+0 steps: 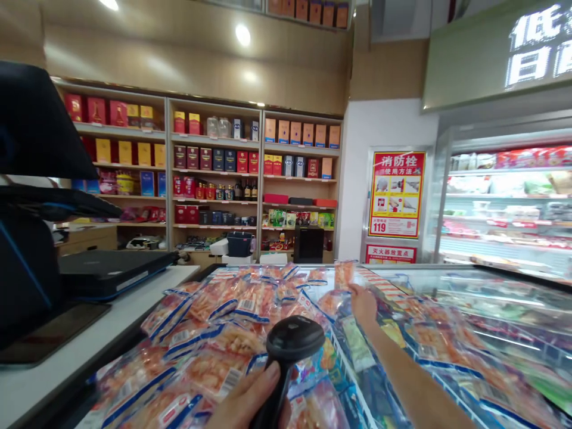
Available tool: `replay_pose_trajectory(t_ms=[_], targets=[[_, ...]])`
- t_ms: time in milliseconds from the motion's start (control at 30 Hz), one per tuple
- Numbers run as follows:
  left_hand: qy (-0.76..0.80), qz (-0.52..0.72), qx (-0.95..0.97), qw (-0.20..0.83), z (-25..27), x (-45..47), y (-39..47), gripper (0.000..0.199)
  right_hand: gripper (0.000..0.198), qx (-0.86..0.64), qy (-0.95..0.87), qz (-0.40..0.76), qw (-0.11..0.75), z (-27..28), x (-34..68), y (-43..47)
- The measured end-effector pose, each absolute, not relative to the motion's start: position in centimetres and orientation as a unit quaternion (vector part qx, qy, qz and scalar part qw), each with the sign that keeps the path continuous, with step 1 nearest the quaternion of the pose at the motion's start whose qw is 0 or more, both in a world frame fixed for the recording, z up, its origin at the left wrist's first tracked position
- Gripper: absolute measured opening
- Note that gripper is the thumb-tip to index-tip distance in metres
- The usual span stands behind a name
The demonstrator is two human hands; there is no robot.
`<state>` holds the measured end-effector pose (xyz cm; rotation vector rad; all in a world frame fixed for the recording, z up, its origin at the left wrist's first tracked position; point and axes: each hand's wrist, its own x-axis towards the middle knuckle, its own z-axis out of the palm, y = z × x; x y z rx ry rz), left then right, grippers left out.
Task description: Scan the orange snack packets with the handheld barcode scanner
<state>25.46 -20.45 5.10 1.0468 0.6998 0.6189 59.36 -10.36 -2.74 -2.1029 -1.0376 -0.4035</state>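
Nearest, low centre: left hand (248, 396) wrapped round the handle of a black handheld scanner (295, 339), thumb along its near left side, fingers closed on the grip. Scanner upright, head uppermost, over a heap of clear, blue-edged packets (205, 369) with orange-pink contents and barcode labels on several. Heap spreads left and far from the scanner, packets overlapping at all angles.

Right forearm runs in from the near right. Right hand (364, 307) at the far side of the heap, fingers drawn in on the lower right corner of a single orange packet (344, 274), which stands upright near the freezer's far edge; exact thumb placement cannot be told. White wire divider (351, 378) between scanner and right forearm, green and blue packs just beyond it. More blue-edged packets right of the forearm.

Left side: white counter (129, 316) bearing a flat dark device (49, 333), a low black unit (111, 271) and a black screen (40, 122) on its stand.

Farther, right: freezer glass (451, 277), reflective. Beyond, a red-and-yellow fire-hydrant poster (396, 193) on a white wall; lit chiller shelves (509, 196) to its right. Far wall, centre and left: wooden shelving (214, 143), boxed goods and bottles in rows.
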Motion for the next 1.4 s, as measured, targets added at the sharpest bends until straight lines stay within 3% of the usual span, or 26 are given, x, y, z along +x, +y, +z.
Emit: replay_pose_trajectory(t_ms=[267, 533, 933, 1400], targets=[[0.307, 0.285, 0.479, 0.771, 5.8, 25.7, -23.3, 0.038, 0.038, -0.774, -0.323, -0.234, 0.492, -1.8, 60.8, -18.4], [0.345, 0.267, 0.466, 0.770, 5.6, 25.6, -24.7, 0.035, 0.037, -0.696, -0.352, -0.156, 0.606, -2.2, 58.9, -20.2], [0.271, 0.276, 0.526, 0.758, 6.3, 27.6, -25.2, 0.032, 0.036, -0.666, -0.355, -0.116, 0.646, -2.4, 58.8, -21.7], [0.279, 0.250, 0.542, 0.752, 6.4, 30.4, -24.4, 0.033, 0.037, -0.674, -0.328, -0.193, 0.633, -2.9, 62.4, -23.1]])
